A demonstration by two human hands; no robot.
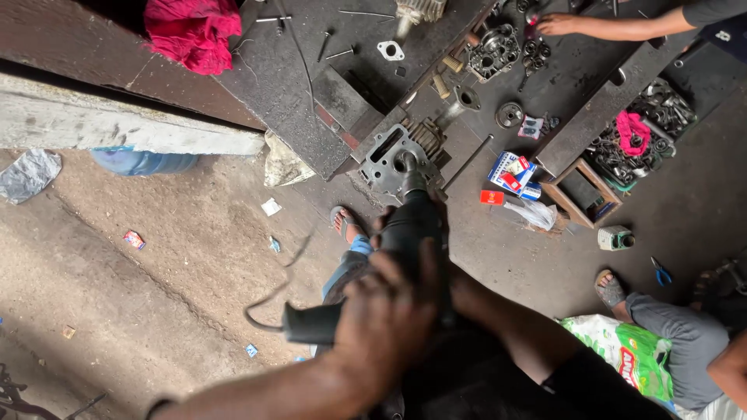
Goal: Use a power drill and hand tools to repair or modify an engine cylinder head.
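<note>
At the far left a crumpled grey plastic sheet [28,174] lies on the dirt floor [156,264], with a blue water bottle [140,162] just under the edge of a pale concrete slab [117,124] and a red cloth [193,31] on the dark workbench [288,85] above. A black cord [268,299] curls across the floor to the rear of a black power tool [397,241]. The left hand [385,319] is wrapped tight around the back of that tool, fingers closed on its body. The tool points away from the camera, its tip set into the round opening of a grey metal engine part [393,159] that sits at the edge of the workbench. The right hand [436,233] is mostly hidden behind the tool; it seems to grip the front of it, but I cannot tell how its fingers lie. Below the tool a sandalled foot [344,222] rests on the floor. Further right lie small red-and-blue boxes [512,173], a wooden tray [582,190] and a bin of metal parts [646,128] with a pink rag [632,131]. At the top right another person's hand [556,23] reaches onto the bench, and a seated person's grey trouser leg [685,338] shows at the lower right beside a green and white sack [630,354].
</note>
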